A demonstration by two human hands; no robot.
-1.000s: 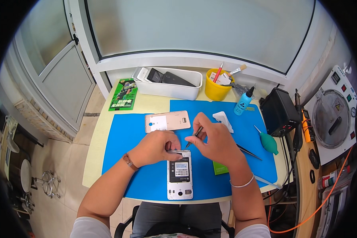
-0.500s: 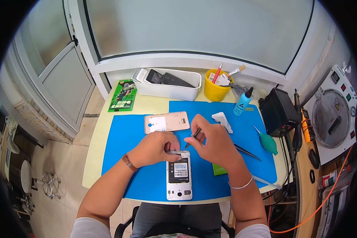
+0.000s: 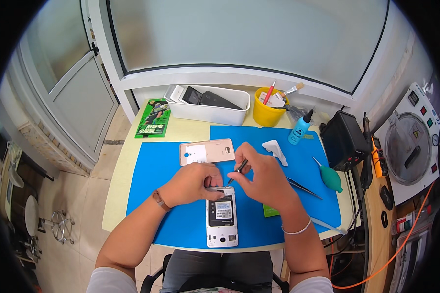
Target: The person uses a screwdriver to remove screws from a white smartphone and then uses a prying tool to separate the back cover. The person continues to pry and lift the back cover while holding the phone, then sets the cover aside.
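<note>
A white smartphone [image 3: 222, 232] lies back side up on the blue mat [image 3: 181, 224], its dark battery with a pale label exposed. My left hand [image 3: 195, 180] closes on the phone's far end, thumb across its back. A small black screwdriver [image 3: 241, 166] is pinched in my right hand [image 3: 264, 176], its thin tip pointing down at the phone's far right corner. Whether that tip touches the phone is too small to tell. Just beyond my hands rests the phone's rose-gold back cover [image 3: 208, 152], inner side up.
Black tweezers [image 3: 305, 188], a green air blower [image 3: 331, 178], a blue bottle [image 3: 300, 128] and crumpled white tissue [image 3: 275, 150] lie to the right. Behind stand a white bin [image 3: 210, 113] with phones and a yellow tool cup [image 3: 268, 116]. A black soldering station [image 3: 344, 139] borders the right edge.
The screwdriver leans a little more to the side in my right hand. My left hand stays on the phone. The whole scene shifts very slightly with the camera.
</note>
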